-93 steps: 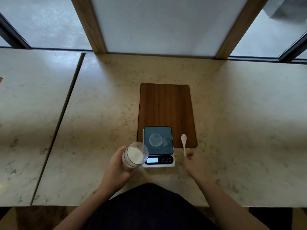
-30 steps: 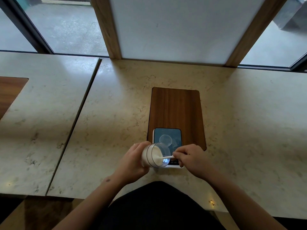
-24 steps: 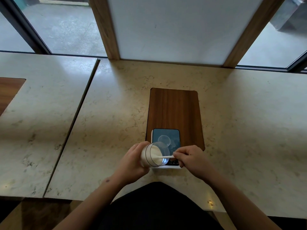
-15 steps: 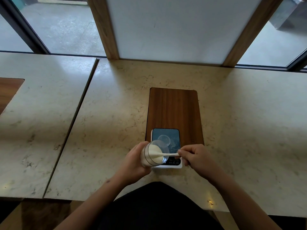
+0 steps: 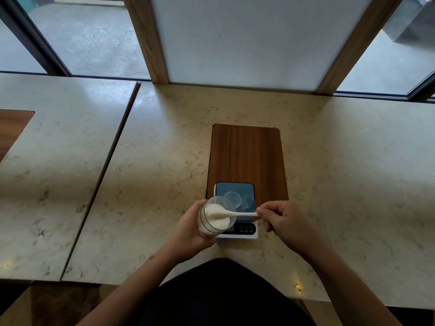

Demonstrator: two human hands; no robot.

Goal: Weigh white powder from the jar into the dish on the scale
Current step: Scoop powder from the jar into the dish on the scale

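My left hand (image 5: 188, 231) grips a clear jar (image 5: 211, 222) of white powder, tilted with its mouth toward the right, in front of the scale's left edge. My right hand (image 5: 282, 222) pinches the handle of a white spoon (image 5: 242, 214), whose bowl lies inside the jar in the powder. Behind them stands a small digital scale (image 5: 247, 235) with a dark glass top. A clear round dish (image 5: 233, 199) sits on that top; I cannot tell whether any powder is in it. The jar hides part of the scale's display.
The scale rests on the near end of a dark wooden board (image 5: 247, 156) set in the marble counter (image 5: 353, 172). A seam (image 5: 103, 175) splits the counter at left, where another wooden inset (image 5: 11, 128) shows. Window frames and a white panel stand behind.
My right hand picked up the spoon from beside the scale and put it into the tilted jar. Over the last second the hand slid rightward along the handle, and the spoon bowl stays in the powder.
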